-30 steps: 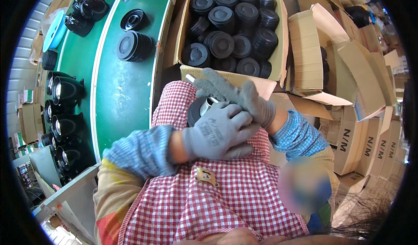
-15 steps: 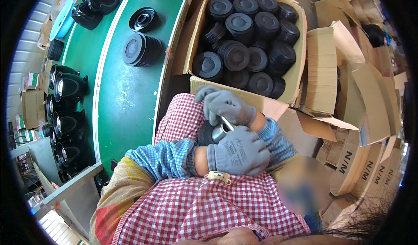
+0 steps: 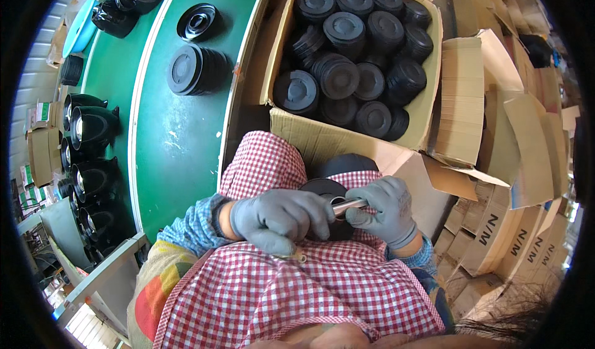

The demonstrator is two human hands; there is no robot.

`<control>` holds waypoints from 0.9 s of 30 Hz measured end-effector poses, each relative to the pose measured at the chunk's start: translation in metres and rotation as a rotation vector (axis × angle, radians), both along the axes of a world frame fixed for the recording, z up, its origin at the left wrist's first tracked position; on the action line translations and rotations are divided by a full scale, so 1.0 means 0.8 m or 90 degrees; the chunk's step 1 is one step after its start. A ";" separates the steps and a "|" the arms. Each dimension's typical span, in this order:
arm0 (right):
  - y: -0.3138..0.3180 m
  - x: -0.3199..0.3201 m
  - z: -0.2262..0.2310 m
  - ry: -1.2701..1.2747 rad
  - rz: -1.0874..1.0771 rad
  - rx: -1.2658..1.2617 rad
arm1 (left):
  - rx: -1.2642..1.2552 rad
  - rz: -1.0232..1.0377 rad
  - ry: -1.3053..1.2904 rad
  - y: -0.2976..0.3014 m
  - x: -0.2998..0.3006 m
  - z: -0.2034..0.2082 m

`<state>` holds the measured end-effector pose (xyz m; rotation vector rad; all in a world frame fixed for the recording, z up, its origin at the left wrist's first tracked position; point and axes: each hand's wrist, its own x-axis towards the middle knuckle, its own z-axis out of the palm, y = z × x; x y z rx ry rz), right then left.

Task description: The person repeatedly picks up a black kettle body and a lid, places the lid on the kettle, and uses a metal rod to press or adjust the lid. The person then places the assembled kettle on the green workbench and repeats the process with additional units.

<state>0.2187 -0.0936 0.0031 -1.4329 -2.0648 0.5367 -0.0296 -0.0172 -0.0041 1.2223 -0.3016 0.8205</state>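
Note:
Low in my lap, a black round part [image 3: 319, 186] lies against the checked apron, partly covered by my hands. My left hand [image 3: 282, 220], in a grey glove, has its fingers curled against the near left side of that part. In the grey-gloved right hand [image 3: 385, 211] a shiny metal piece [image 3: 350, 206] is pinched between thumb and fingers, its end reaching over the black part's centre. A silver rim shows there beside it. Whether the metal piece touches the rim is hard to make out.
Ahead, an open cardboard box [image 3: 347, 132] holds many stacked black discs [image 3: 339, 79]. To the left, a green table [image 3: 180, 138] carries a disc stack [image 3: 198, 70], a black round part [image 3: 198, 22] and several glossy black housings [image 3: 93, 129]. Cartons [image 3: 508, 225] stand at the right.
My left hand has moved left, and my right hand has come back toward me and to the right with the metal piece. The black part's face is now more visible.

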 end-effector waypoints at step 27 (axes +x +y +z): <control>0.138 -0.178 -0.044 0.051 -0.053 -0.132 | -0.305 0.731 0.349 -0.078 -0.362 0.079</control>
